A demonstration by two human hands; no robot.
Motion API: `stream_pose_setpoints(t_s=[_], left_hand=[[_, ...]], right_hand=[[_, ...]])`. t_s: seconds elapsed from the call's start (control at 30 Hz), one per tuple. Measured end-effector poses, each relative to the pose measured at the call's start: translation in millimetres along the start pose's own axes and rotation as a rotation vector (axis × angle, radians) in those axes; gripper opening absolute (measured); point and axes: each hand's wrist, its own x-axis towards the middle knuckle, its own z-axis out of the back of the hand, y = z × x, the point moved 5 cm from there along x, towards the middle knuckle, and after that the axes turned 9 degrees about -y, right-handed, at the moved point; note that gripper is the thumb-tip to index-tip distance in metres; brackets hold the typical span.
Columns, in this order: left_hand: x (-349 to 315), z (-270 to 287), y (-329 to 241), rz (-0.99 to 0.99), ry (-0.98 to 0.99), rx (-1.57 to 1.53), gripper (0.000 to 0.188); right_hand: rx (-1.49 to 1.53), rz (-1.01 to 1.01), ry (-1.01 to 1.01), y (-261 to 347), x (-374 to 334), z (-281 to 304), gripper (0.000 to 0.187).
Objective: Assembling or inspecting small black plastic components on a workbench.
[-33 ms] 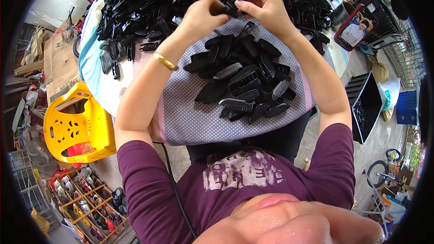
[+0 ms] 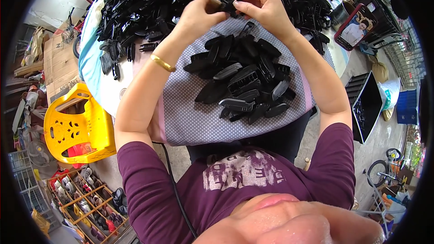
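Note:
Both hands meet over the near edge of a large heap of black plastic pieces (image 2: 135,13). My left hand (image 2: 199,16) pinches a small black plastic piece (image 2: 229,8), and the fingers of my right hand (image 2: 267,12) close on its other side. The exact shape of this piece is mostly hidden by the fingers. Below my hands, a loose pile of long, rounded black plastic pieces (image 2: 244,79) lies on a grey dotted cloth (image 2: 181,117) with pink borders. Some of those pieces show ribbed or slotted insides.
The round table (image 2: 101,88) has a pale cover. At the left stands a yellow plastic chair (image 2: 68,126), above a shoe rack (image 2: 86,203). On the right are a propped phone (image 2: 357,27) and a black crate (image 2: 365,104). A black cable (image 2: 169,171) runs down beside my body.
My left hand and wrist have shifted very slightly up and to the left. The right hand has barely moved, and the pile on the cloth is the same.

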Motion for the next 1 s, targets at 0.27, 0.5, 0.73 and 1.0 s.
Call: stream_pose_setpoints(t_s=[0.27, 0.5, 0.73, 1.0], left_hand=[[-30.6, 1.3, -25.8, -0.255, -0.132, -0.084, 0.043], [-30.1, 8.3, -20.0, 0.028, 0.076, -0.621, 0.029], [-29.1, 15.9, -17.8, -0.110, -0.117, -0.429, 0.024], [-32.5, 7.2, -18.2, -0.002, -0.147, -0.705, 0.029]], right_hand=[[-0.016, 0.017, 0.056, 15.2, -13.3, -16.5, 0.030], [0.008, 0.133, -0.031, 30.0, -14.9, -13.7, 0.032], [-0.046, 0.168, -0.023, 34.1, -13.9, -12.8, 0.028], [-0.270, 0.299, -0.082, 39.9, -19.0, -17.1, 0.028]])
